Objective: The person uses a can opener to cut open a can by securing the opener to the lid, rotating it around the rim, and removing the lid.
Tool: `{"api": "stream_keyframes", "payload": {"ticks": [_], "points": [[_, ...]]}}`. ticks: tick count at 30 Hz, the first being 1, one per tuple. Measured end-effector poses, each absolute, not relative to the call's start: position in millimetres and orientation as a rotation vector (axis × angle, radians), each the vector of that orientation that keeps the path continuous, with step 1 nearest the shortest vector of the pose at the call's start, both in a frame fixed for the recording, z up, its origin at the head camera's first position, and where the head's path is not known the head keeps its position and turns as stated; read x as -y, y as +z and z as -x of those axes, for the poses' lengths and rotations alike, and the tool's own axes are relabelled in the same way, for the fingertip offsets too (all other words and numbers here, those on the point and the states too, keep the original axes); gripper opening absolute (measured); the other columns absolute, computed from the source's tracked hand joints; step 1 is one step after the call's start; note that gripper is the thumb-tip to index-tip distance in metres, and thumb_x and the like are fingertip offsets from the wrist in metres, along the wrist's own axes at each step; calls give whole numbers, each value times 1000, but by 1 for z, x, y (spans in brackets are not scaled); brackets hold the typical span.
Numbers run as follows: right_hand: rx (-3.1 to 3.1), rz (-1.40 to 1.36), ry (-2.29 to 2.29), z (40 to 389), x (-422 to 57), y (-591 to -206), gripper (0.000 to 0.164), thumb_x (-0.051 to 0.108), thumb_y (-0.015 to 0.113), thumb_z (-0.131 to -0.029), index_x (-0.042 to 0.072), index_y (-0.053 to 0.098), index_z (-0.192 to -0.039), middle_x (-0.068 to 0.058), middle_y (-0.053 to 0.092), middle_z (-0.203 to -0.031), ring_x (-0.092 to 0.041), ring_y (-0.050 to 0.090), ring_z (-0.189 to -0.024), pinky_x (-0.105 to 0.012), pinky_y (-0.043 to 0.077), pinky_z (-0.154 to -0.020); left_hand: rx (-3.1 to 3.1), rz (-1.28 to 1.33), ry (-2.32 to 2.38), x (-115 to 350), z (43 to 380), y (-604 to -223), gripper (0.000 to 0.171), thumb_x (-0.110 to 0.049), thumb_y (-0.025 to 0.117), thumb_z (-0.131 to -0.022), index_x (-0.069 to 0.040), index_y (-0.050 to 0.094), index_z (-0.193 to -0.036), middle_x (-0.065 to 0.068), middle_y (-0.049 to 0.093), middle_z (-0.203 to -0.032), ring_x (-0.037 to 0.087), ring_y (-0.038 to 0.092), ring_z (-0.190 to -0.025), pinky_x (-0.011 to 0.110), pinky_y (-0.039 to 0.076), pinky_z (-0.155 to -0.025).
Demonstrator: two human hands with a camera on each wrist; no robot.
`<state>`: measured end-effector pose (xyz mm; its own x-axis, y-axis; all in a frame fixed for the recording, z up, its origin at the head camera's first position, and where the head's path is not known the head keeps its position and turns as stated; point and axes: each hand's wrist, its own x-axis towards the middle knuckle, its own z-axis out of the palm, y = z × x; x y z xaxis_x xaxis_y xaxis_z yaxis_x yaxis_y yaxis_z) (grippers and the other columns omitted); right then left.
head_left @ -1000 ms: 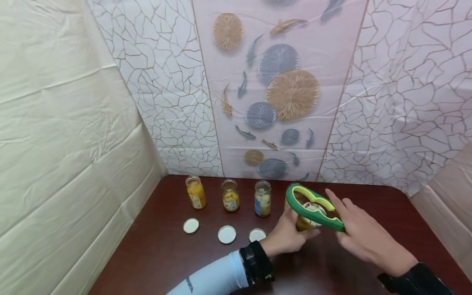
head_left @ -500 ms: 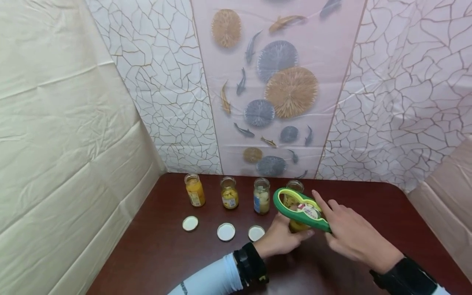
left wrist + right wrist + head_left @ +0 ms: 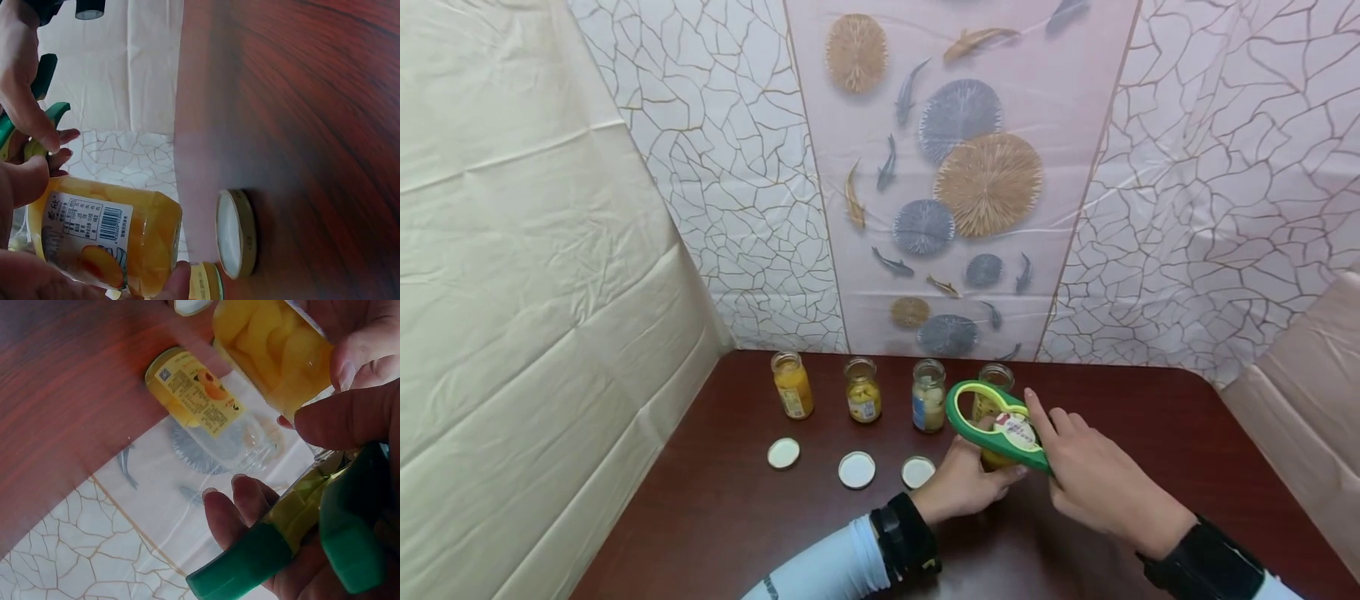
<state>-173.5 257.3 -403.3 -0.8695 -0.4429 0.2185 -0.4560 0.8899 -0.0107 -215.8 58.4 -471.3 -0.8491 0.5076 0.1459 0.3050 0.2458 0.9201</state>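
Observation:
My left hand point(image 3: 962, 483) grips a glass jar of yellow peach pieces point(image 3: 147, 234) by its body, above the table. The label with a peach picture and barcode faces the left wrist view. Over the jar's round printed lid point(image 3: 1017, 431) lies a green jar opener point(image 3: 952, 408) with a lime-yellow inner edge. My right hand point(image 3: 1101, 475) holds its handle end, the index finger lying along the far side. In the right wrist view the two green handle ends point(image 3: 247, 565) stick out past the fingers. The opener and left hand hide much of the jar in the head view.
Behind the hands stands an uncapped jar with a yellow label point(image 3: 206, 394). To its left are three more uncapped jars of fruit: an orange one point(image 3: 793, 390), a yellow one point(image 3: 863, 396) and a pale one point(image 3: 928, 400). Before these lie white-lined lids point(image 3: 857, 470) on the dark red table point(image 3: 700, 517).
Both hands, the jar and the opener have shifted left in the head view, uncovering the fourth jar behind. The opener's handle end has swung slightly nearer the jar. The head view also drifted slightly.

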Motion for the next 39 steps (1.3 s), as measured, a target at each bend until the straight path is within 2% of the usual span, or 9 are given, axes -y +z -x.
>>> {"api": "stream_keyframes", "payload": {"ticks": [2,3,9,13,21,26,30,35,39], "points": [[2845,-683,84,174,-257,-405,88,5,72,-83,-3,35,-163,-10,60,-104,-16,50,-83,-28,41,-61,-2275,-746,1684,-57,216,-471,62,-25,80,-99,-27,50,-153,-2,66,-134,-3,64,-82,17,54,-77],[2846,-680,81,174,-256,-405,87,5,73,-83,-3,36,-162,-11,60,-105,-16,50,-82,-27,40,-60,-2273,-744,1684,-57,216,-471,63,-26,80,-99,-28,50,-153,-2,66,-134,-3,64,-82,17,53,-79],[2843,-683,59,171,-254,-406,81,9,77,-86,-5,41,-158,-15,60,-107,-13,48,-72,-23,35,-52,-2329,-789,1602,-52,220,-475,59,-32,80,-98,-28,52,-150,-4,66,-141,-1,61,-123,21,49,-106],[2794,-699,24,169,-255,-406,79,11,79,-85,-5,46,-154,-15,61,-106,-11,48,-69,-23,35,-50,-2338,-784,1547,-50,219,-473,65,-37,79,-98,-27,48,-154,-4,63,-146,1,58,-133,24,48,-112],[2774,-706,53,166,-258,-403,80,9,81,-79,-4,47,-151,-11,59,-102,-8,41,-65,-22,35,-49,-2328,-879,1496,-47,220,-466,63,-37,76,-100,-28,47,-155,-5,63,-147,1,56,-136,24,47,-114],[2757,-761,96,172,-264,-399,83,9,82,-78,-2,47,-152,-10,60,-105,-5,44,-64,-22,38,-52,-2262,-953,1501,-45,226,-464,64,-34,74,-102,-28,44,-158,-4,61,-152,3,56,-139,24,47,-115],[2721,-845,91,179,-270,-395,84,6,83,-75,2,48,-152,-5,59,-101,-4,46,-67,-23,39,-53,-2083,-1003,1488,-40,236,-462,55,-28,69,-106,-29,49,-157,-8,56,-157,0,52,-142,22,43,-117],[2686,-975,92,181,-278,-396,89,1,84,-70,7,48,-151,5,54,-95,-2,41,-70,-21,38,-56,-1847,-1058,1417,-33,244,-464,47,-19,62,-109,-20,54,-156,-4,55,-158,-4,51,-140,22,41,-117],[2675,-1022,110,182,-279,-398,89,1,83,-72,8,48,-153,6,53,-97,-1,40,-72,-20,37,-58,-1760,-1089,1401,-31,246,-466,49,-14,59,-110,-15,50,-158,3,56,-158,-5,56,-134,20,45,-114]]}}
